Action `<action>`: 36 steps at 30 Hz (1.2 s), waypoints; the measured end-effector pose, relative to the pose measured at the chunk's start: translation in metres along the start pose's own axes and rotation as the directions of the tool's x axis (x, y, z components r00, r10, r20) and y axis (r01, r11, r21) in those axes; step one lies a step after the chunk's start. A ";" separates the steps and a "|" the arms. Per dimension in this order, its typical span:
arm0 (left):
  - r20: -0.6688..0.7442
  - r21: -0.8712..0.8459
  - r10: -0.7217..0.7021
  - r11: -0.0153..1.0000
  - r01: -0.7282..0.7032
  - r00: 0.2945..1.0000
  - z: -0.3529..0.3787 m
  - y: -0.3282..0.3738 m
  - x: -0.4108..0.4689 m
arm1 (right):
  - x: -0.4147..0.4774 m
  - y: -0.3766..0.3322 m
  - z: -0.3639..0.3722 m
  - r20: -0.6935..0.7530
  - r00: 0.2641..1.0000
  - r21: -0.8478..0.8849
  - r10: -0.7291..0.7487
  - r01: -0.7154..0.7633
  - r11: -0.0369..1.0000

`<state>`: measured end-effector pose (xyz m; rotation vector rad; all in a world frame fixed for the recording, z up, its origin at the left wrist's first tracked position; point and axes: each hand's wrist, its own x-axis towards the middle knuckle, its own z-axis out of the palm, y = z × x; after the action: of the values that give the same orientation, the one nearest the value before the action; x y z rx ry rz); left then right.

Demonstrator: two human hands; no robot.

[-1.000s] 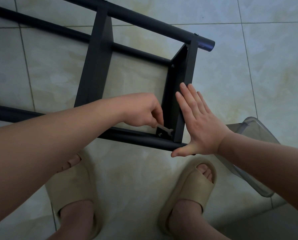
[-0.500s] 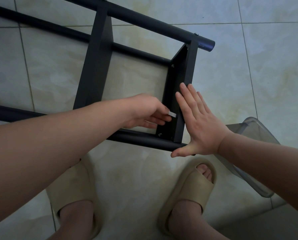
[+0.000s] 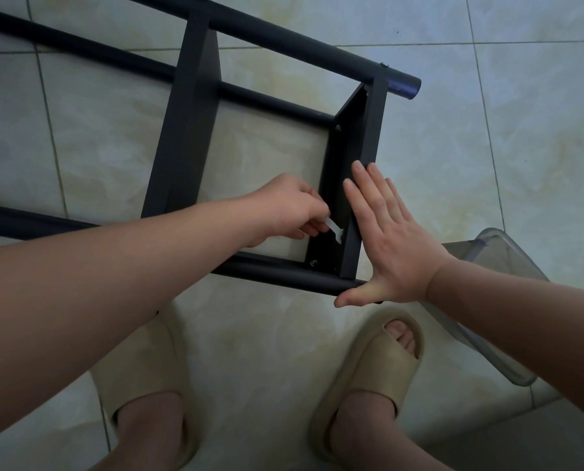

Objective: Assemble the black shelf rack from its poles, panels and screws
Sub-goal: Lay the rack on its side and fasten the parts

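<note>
The black shelf rack [image 3: 188, 107] lies on its side on the tiled floor, its poles running left to right. My left hand [image 3: 284, 209] pinches a small flat silver wrench [image 3: 334, 231], whose jaw end hangs just above a screw [image 3: 313, 263] at the lower inside corner of the end panel [image 3: 355, 158]. My right hand [image 3: 392, 239] lies flat, fingers straight, against the outer face of that panel, with the thumb under the near pole [image 3: 284, 271]. Another screw [image 3: 338, 128] shows at the panel's upper inside corner.
A clear plastic container [image 3: 494, 266] sits on the floor to the right, partly under my right forearm. My feet in beige slippers [image 3: 368, 362] stand just in front of the near pole. A second panel [image 3: 182, 137] crosses the frame to the left.
My left hand lifted the wrench off the lower screw, drew it up along the panel, and now brings it back down toward the screw. My right hand has stayed flat on the panel.
</note>
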<state>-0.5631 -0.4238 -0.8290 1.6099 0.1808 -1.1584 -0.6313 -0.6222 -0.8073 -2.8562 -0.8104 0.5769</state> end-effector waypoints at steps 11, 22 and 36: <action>0.138 -0.285 -0.095 0.949 0.131 0.986 0.005 -0.007 -0.001 | 0.000 0.001 0.002 -0.015 1.000 0.017 -0.002 0.003 1.000; 0.098 -0.215 -0.107 0.969 0.126 0.989 0.003 -0.003 -0.003 | 0.000 0.001 0.000 -0.010 1.000 0.022 -0.003 0.003 1.000; 0.202 -0.116 -0.178 0.972 0.204 0.963 -0.001 0.001 -0.004 | 0.000 0.002 0.002 -0.012 1.000 0.010 -0.015 0.015 1.000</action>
<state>-0.5641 -0.4220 -0.8247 1.3751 0.2896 -1.4110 -0.6309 -0.6235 -0.8094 -2.8390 -0.8235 0.5604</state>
